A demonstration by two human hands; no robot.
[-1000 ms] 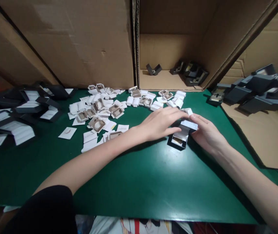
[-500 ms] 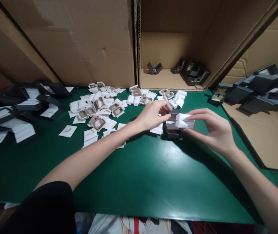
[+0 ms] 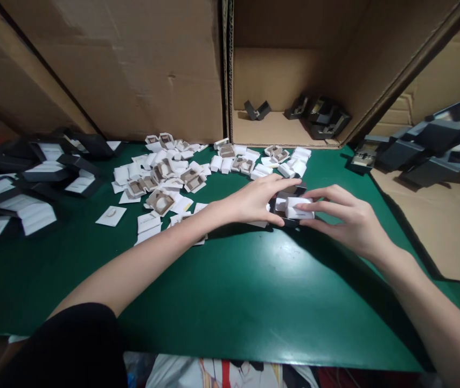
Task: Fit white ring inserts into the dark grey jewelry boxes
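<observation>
A small dark hinged box [image 3: 294,189] stands open on the green table [image 3: 230,291], a little right of centre. A white insert [image 3: 299,208] sits in or over its base. My left hand [image 3: 256,200] comes in from the left, its fingers curled round the box's left side. My right hand [image 3: 345,218] pinches the white insert from the right with thumb and fingers. A white card lies flat under my left hand.
A heap of white and tan inserts and cards [image 3: 165,175] spreads across the far middle of the table. Open dark boxes [image 3: 32,178] are piled at the left and others [image 3: 432,151] at the right. An open cardboard carton [image 3: 278,129] behind holds several dark boxes.
Both hands shifted the box left and farther away. My right hand lifted the white insert above the box, then brought it down onto the base. My left hand moved to the box's left side.
</observation>
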